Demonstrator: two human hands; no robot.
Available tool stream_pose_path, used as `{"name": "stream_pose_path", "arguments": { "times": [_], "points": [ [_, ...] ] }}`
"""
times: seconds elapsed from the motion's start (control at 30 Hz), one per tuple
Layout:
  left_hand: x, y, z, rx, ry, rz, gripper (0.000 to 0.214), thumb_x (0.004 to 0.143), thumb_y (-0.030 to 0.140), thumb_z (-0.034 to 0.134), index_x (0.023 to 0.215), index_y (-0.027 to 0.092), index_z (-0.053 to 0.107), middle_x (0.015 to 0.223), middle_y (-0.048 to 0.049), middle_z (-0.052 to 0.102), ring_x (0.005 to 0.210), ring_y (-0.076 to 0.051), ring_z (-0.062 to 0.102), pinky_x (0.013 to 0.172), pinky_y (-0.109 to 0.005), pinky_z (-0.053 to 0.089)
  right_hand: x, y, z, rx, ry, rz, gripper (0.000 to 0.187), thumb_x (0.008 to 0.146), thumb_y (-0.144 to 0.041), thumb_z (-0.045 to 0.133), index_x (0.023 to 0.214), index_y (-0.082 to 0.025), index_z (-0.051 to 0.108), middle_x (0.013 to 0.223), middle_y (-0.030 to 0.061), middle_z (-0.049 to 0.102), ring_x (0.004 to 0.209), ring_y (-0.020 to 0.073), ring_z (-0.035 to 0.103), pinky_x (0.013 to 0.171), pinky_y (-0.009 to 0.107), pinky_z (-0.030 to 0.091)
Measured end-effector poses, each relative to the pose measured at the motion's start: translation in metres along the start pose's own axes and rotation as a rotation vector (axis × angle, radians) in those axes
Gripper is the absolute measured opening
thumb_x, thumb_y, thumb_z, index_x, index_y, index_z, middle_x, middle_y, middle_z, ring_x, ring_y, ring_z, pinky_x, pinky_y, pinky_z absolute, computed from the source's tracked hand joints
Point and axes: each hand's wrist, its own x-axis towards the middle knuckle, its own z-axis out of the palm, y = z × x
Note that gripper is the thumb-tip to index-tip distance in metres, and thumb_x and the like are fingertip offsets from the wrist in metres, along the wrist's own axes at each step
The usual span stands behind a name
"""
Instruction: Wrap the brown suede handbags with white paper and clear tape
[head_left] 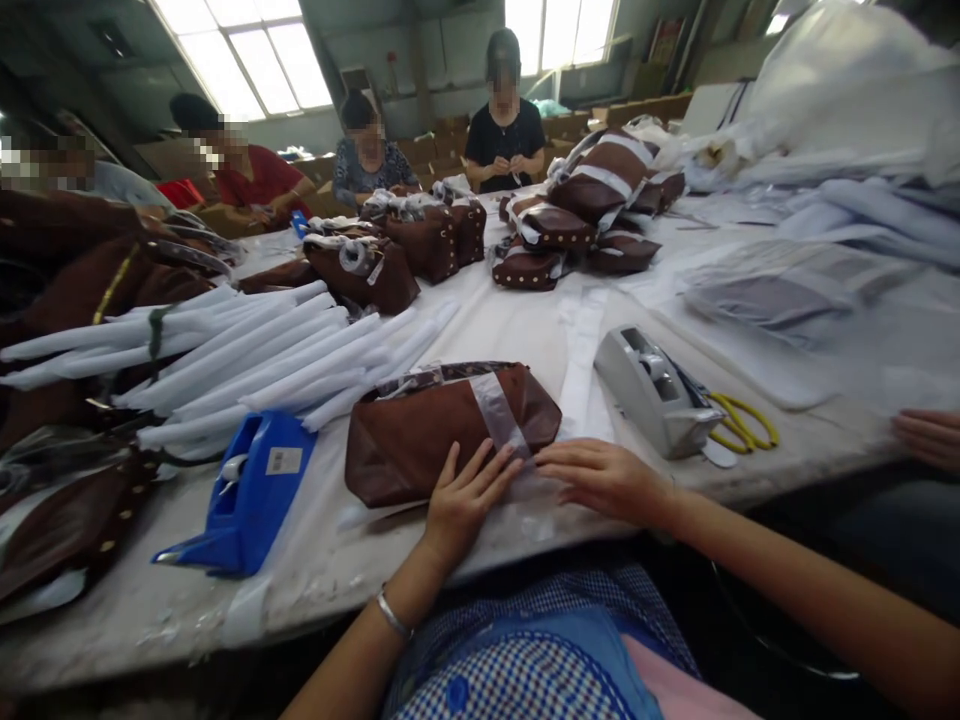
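A brown leather handbag (409,440) lies on its side on the table in front of me. Around its right part runs a clear plastic band (499,410). My left hand (466,497) rests flat on the bag's near side, fingers stretched out, with the fingertips on the band's lower part. At the bag's right near corner is my right hand (600,480), its fingers extended towards the band and close to my left fingertips. Whether a bit of the film lies under the right fingers is hard to make out.
A blue tape dispenser (259,490) stands left of the bag, a grey one (652,395) to the right beside yellow-handled scissors (742,425). White paper rolls (277,350) lie behind left. Brown bags (559,220) are piled farther back. Several people sit across; another hand (930,437) shows at right.
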Motion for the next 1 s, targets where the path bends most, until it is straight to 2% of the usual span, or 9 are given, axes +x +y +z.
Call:
{"name": "stream_pose_path", "arguments": {
  "times": [0.13, 0.23, 0.37, 0.47, 0.57, 0.8, 1.0],
  "points": [
    [-0.001, 0.000, -0.001, -0.012, -0.052, -0.003, 0.049, 0.100, 0.013, 0.044, 0.147, 0.029, 0.045, 0.148, 0.0008, 0.052, 0.142, -0.019, 0.042, 0.127, -0.050, 0.010, -0.034, -0.018, 0.027, -0.059, -0.120, -0.043, 0.041, 0.098, -0.030, 0.058, 0.138, -0.019, 0.055, 0.137, 0.0122, 0.063, 0.129, 0.0243, 0.056, 0.108, 0.043, 0.048],
    [-0.002, 0.001, -0.001, -0.010, -0.073, -0.004, 0.053, 0.098, 0.009, 0.044, 0.148, 0.029, 0.043, 0.148, 0.0005, 0.051, 0.143, -0.020, 0.041, 0.126, -0.051, 0.011, -0.035, -0.017, 0.044, -0.063, -0.104, -0.038, 0.037, 0.099, -0.032, 0.057, 0.132, -0.017, 0.060, 0.131, 0.0129, 0.066, 0.124, 0.0245, 0.059, 0.105, 0.042, 0.049],
    [-0.002, 0.001, -0.002, 0.004, -0.081, 0.000, 0.057, 0.096, 0.005, 0.043, 0.148, 0.028, 0.043, 0.148, -0.0014, 0.052, 0.143, -0.021, 0.042, 0.126, -0.053, 0.014, -0.026, -0.013, 0.055, -0.079, -0.041, -0.097, 0.024, 0.098, -0.032, 0.059, 0.115, -0.018, 0.069, 0.114, 0.0104, 0.073, 0.107, 0.0217, 0.067, 0.094, 0.036, 0.054],
    [-0.002, 0.001, -0.002, 0.012, -0.090, 0.002, 0.060, 0.094, 0.003, 0.042, 0.148, 0.028, 0.043, 0.148, -0.0023, 0.052, 0.143, -0.022, 0.042, 0.125, -0.054, 0.017, -0.021, -0.015, 0.059, -0.112, 0.032, -0.146, 0.017, 0.098, -0.023, 0.056, 0.105, -0.017, 0.070, 0.105, 0.0085, 0.075, 0.096, 0.0195, 0.069, 0.088, 0.035, 0.055],
    [-0.002, 0.001, -0.002, 0.020, -0.094, 0.002, 0.061, 0.094, 0.003, 0.043, 0.149, 0.028, 0.041, 0.148, -0.0032, 0.051, 0.143, -0.022, 0.041, 0.125, -0.055, 0.017, -0.021, -0.024, 0.059, -0.115, 0.108, -0.146, 0.017, 0.098, -0.015, 0.053, 0.100, -0.015, 0.069, 0.098, 0.0078, 0.076, 0.090, 0.0182, 0.070, 0.086, 0.034, 0.057],
    [-0.001, 0.001, -0.002, 0.037, -0.097, -0.004, 0.061, 0.094, 0.004, 0.042, 0.150, 0.028, 0.039, 0.149, -0.0040, 0.050, 0.144, -0.021, 0.040, 0.125, -0.053, 0.016, -0.033, -0.044, 0.057, -0.052, 0.226, -0.101, 0.017, 0.096, -0.011, 0.053, 0.103, -0.014, 0.068, 0.097, 0.0082, 0.077, 0.093, 0.0182, 0.072, 0.083, 0.032, 0.060],
    [-0.002, 0.002, 0.000, 0.061, -0.094, 0.011, 0.057, 0.097, 0.009, 0.046, 0.149, 0.031, 0.041, 0.150, -0.0030, 0.049, 0.143, -0.022, 0.042, 0.124, -0.055, 0.019, -0.034, -0.043, 0.053, 0.048, 0.235, -0.044, 0.021, 0.095, -0.010, 0.052, 0.107, -0.018, 0.068, 0.099, 0.0078, 0.077, 0.096, 0.0173, 0.073, 0.087, 0.031, 0.060]
  ]
}}
